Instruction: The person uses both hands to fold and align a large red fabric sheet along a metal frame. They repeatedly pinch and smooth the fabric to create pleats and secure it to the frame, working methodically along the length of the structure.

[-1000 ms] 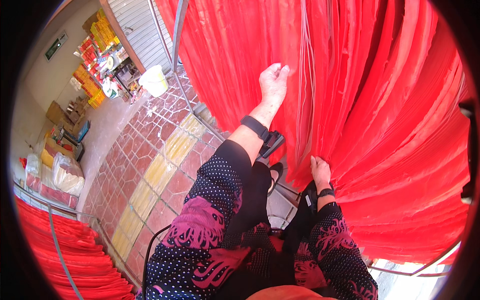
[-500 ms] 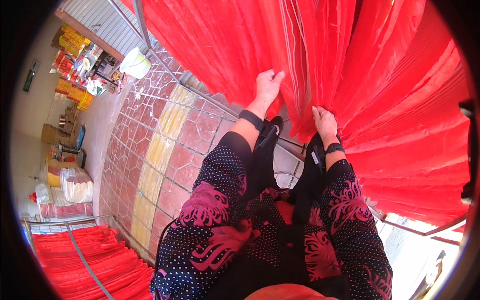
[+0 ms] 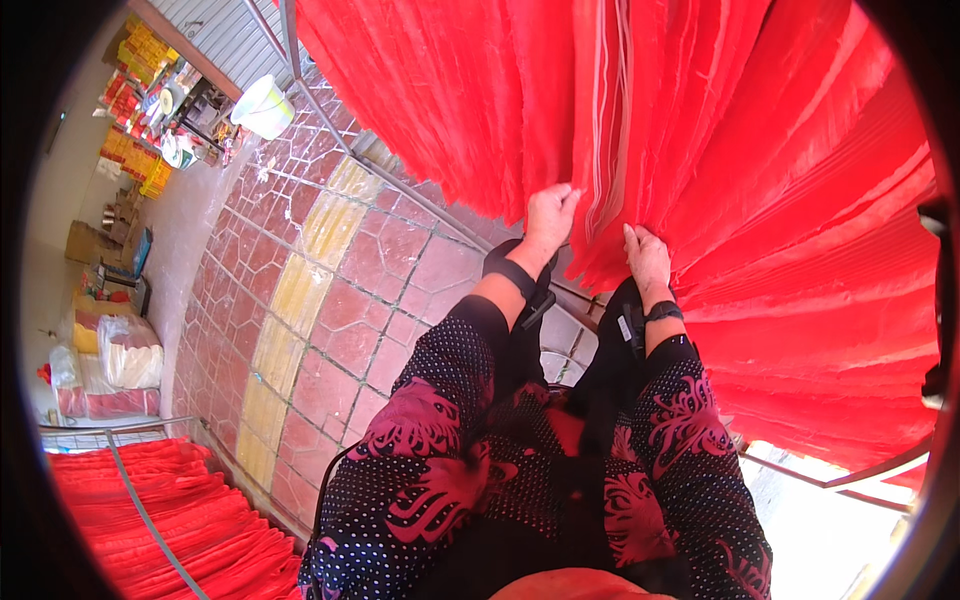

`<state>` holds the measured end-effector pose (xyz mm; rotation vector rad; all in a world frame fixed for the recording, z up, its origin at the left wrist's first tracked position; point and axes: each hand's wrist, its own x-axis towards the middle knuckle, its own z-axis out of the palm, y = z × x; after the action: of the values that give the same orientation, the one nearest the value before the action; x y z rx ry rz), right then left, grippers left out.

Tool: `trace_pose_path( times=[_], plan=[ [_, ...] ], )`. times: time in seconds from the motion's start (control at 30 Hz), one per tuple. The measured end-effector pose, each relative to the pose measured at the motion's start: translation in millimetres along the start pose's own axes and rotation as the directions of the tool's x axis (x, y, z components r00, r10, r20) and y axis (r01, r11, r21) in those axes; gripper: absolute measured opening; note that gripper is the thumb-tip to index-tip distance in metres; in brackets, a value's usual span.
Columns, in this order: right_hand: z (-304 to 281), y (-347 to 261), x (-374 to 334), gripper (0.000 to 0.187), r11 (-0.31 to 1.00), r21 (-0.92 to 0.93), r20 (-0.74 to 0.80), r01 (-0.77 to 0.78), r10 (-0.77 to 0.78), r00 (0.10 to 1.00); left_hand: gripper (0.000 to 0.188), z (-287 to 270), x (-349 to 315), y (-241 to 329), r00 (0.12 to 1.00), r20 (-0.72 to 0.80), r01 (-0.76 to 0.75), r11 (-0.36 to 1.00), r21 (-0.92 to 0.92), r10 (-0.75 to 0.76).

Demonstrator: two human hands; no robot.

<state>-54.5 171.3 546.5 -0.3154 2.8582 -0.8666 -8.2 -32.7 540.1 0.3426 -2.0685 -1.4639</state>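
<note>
Thin, wrinkled red sheets (image 3: 470,90) hang close together in dense folds in front of me; whether they are paper or cloth I cannot tell. My left hand (image 3: 550,217) is closed, thumb and fingers pinching the lower edge of a sheet beside a gap. In that gap several pale-edged layers (image 3: 610,110) run lengthwise. A short way to the right, my right hand (image 3: 650,258) is closed on the lower edge of the neighbouring red sheets, its fingertips partly hidden. Both wrists wear black bands.
A metal frame rail (image 3: 400,188) runs under the sheets. More red sheets (image 3: 150,520) hang on a second frame at lower left. Red paving with a yellow strip (image 3: 300,310) lies between. A white bucket (image 3: 264,110) and wrapped bundles (image 3: 130,352) stand farther left.
My left hand has moved nearer to me and slightly right, drawing the sheet edge with it. The right hand has come slightly nearer too, still at the sheets. The view has shifted a little.
</note>
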Motion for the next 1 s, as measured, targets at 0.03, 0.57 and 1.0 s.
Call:
trace_pose_path(
  times=[0.03, 0.57, 1.0],
  plan=[
    [1, 0, -1, 0.04, 1.0, 0.007, 0.008, -0.003, 0.003, 1.0, 0.029, 3, -4, 2, 0.994, -0.04, -0.102, 0.995, -0.009, 0.101],
    [-25, -147, -12, 0.04, 0.775, 0.121, -0.144, 0.621, -0.605, 0.783, 0.034, 36, -16, 15, 0.993, 0.113, -0.051, 0.997, 0.061, 0.044],
    [-33, -138, 32, 0.071, 0.541, -0.738, 0.125, 0.402, -0.477, 0.87, 0.04, 4, 19, -7, 0.933, -0.357, -0.01, 0.986, -0.168, -0.052]
  ],
)
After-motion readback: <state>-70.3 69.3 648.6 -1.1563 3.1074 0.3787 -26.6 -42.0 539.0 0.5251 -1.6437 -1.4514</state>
